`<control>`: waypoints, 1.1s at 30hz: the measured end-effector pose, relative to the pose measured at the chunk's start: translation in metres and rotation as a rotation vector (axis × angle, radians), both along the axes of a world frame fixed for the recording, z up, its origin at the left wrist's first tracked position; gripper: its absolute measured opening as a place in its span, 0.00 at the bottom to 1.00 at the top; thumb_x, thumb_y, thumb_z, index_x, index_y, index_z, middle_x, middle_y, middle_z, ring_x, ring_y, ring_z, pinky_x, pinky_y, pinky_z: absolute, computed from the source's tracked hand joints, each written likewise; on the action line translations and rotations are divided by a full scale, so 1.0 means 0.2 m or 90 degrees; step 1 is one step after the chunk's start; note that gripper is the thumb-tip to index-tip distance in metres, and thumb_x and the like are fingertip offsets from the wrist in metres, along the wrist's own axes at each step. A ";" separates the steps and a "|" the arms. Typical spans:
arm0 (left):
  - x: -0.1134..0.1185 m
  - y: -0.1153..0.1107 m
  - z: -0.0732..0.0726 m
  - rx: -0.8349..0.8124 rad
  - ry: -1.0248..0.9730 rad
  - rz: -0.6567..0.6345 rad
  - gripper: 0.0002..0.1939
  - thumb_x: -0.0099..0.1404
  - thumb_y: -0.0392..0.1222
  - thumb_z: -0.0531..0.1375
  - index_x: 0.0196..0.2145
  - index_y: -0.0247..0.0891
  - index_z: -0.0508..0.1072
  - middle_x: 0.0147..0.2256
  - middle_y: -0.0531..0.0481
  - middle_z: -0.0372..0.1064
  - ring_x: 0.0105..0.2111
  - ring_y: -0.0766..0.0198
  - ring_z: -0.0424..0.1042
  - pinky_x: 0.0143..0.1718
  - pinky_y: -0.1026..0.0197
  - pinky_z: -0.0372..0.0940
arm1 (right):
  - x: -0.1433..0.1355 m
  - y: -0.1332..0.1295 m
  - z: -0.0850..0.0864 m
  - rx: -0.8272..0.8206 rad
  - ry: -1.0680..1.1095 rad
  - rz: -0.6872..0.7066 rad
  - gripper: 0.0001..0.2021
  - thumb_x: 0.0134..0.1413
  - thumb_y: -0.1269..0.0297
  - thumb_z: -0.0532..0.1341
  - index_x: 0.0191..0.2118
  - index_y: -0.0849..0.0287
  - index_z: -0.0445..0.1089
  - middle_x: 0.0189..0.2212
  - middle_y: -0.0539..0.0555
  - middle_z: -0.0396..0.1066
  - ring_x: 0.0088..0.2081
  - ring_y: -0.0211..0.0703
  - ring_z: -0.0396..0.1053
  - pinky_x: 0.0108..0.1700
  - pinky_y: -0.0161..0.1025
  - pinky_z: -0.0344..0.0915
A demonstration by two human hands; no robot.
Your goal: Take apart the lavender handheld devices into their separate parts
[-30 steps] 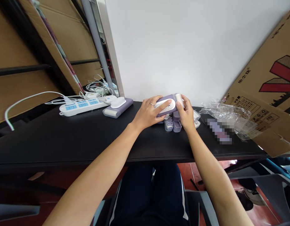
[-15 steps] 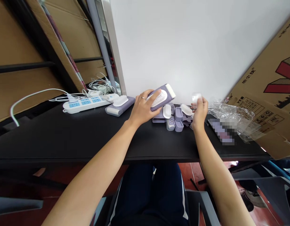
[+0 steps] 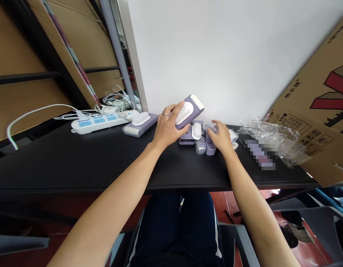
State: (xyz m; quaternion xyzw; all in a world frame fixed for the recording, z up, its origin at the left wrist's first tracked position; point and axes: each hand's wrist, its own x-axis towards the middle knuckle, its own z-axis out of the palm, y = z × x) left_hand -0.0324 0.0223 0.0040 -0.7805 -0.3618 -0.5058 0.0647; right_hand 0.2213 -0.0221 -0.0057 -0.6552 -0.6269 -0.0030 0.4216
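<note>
My left hand point(image 3: 168, 125) is wrapped around a purple-grey block-shaped device point(image 3: 198, 104) with a white oval bristled pad and a cream-coloured end, held tilted above the table. Over a cluster of small purple parts point(image 3: 211, 148), my right hand point(image 3: 222, 137) has its thumb and fingers around a translucent plastic piece point(image 3: 211, 127), partly covered by the fingers. A white oval part point(image 3: 196, 131) lies in the same cluster, just below the held device. Other white pieces point(image 3: 233, 135) show beside my right wrist. A similar purple-grey device point(image 3: 143, 126) rests on the table to the left.
A white power strip point(image 3: 97, 122) with tangled cables lies at the left on the black table point(image 3: 104, 159). Crumpled clear plastic wrap point(image 3: 274, 135) and a blurred-out flat object point(image 3: 260, 154) lie at right, near a large cardboard box point(image 3: 305, 122). A white wall point(image 3: 205, 52) stands behind.
My right hand has come down and to the left with the translucent piece, from above the right end of the cluster onto its middle. The device in my left hand has shifted slightly left and tilted more.
</note>
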 end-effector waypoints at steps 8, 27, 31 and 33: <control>0.02 0.00 -0.02 0.011 0.040 -0.010 0.41 0.67 0.47 0.67 0.74 0.46 0.60 0.66 0.36 0.65 0.66 0.41 0.68 0.66 0.40 0.63 | -0.03 -0.02 0.02 0.023 0.017 -0.003 0.27 0.63 0.49 0.61 0.63 0.55 0.72 0.56 0.66 0.72 0.61 0.65 0.69 0.65 0.65 0.62; 0.03 -0.02 -0.04 0.165 0.172 -0.039 0.32 0.75 0.38 0.60 0.70 0.70 0.63 0.66 0.51 0.70 0.69 0.50 0.66 0.73 0.36 0.54 | -0.11 -0.13 0.08 0.144 0.332 0.240 0.33 0.68 0.30 0.49 0.59 0.50 0.70 0.25 0.47 0.69 0.24 0.43 0.68 0.31 0.42 0.65; 0.06 -0.02 -0.06 0.139 0.192 -0.061 0.35 0.73 0.40 0.64 0.68 0.75 0.64 0.66 0.53 0.70 0.68 0.50 0.67 0.72 0.36 0.57 | -0.12 -0.12 0.07 0.032 0.384 0.307 0.40 0.63 0.22 0.47 0.54 0.52 0.72 0.25 0.48 0.71 0.24 0.42 0.68 0.28 0.41 0.65; 0.06 -0.02 -0.06 0.137 0.201 -0.064 0.36 0.72 0.39 0.65 0.68 0.76 0.64 0.66 0.53 0.70 0.67 0.50 0.67 0.72 0.36 0.58 | -0.12 -0.12 0.07 0.001 0.404 0.320 0.40 0.60 0.20 0.47 0.47 0.53 0.72 0.24 0.49 0.71 0.23 0.41 0.67 0.27 0.40 0.63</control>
